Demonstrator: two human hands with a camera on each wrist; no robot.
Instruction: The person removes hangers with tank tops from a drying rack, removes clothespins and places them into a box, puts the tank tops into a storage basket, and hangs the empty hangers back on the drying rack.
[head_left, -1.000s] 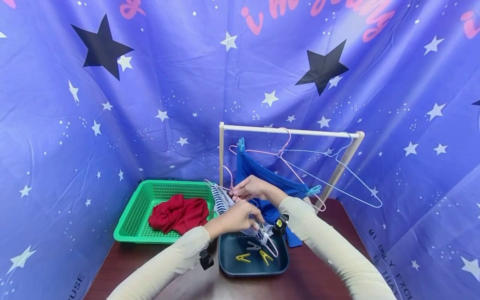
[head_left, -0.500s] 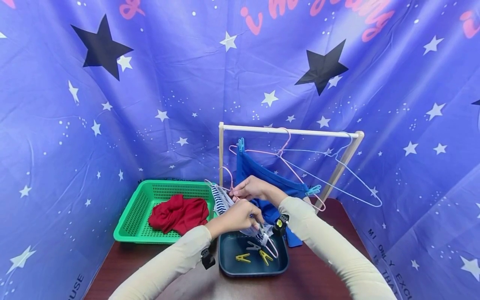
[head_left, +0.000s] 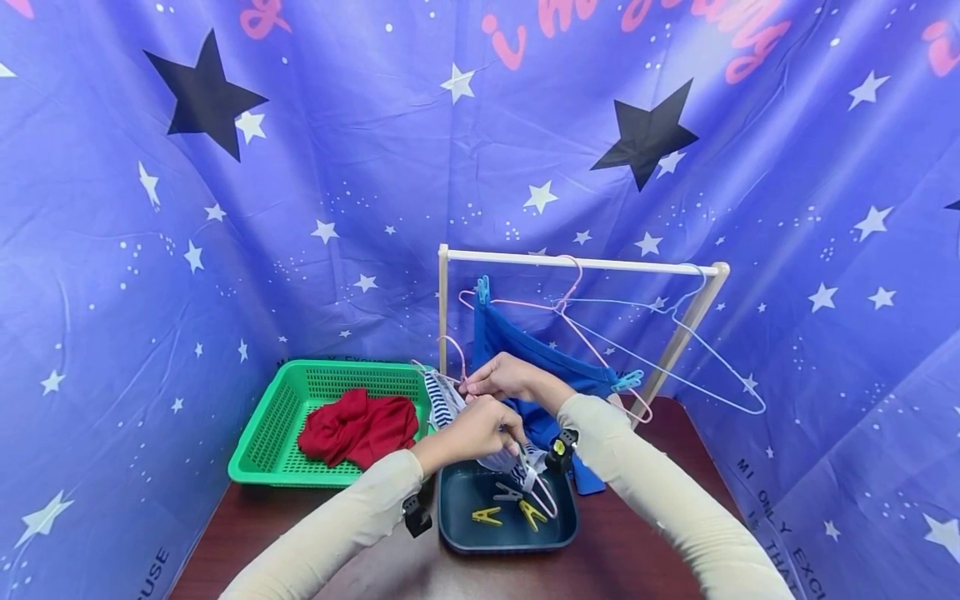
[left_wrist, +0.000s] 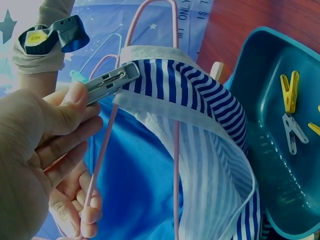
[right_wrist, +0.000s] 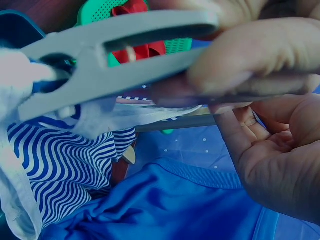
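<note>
My left hand [head_left: 480,433] pinches a grey clothespin [left_wrist: 111,84] between thumb and fingers. Its jaws bite the striped garment's edge where the cloth wraps one arm of a pink hanger [left_wrist: 176,165]. My right hand [head_left: 513,379] holds this hanger near the base of its hook. The blue-and-white striped garment [left_wrist: 215,100] drapes along the hanger, above the dark tray [head_left: 480,547]. In the right wrist view the grey clothespin [right_wrist: 125,80] fills the foreground, and my right hand [right_wrist: 280,155] is behind it. What clips the garment's far end is hidden.
Behind stands a small rack [head_left: 577,262] carrying a blue garment [head_left: 540,350] on a pink hanger, held by light-blue clothespins [head_left: 627,381]. A bare light-blue hanger [head_left: 720,350] hangs at right. A green basket [head_left: 258,433] holds red cloth [head_left: 360,425]. Yellow clothespins [head_left: 486,516] lie in the tray.
</note>
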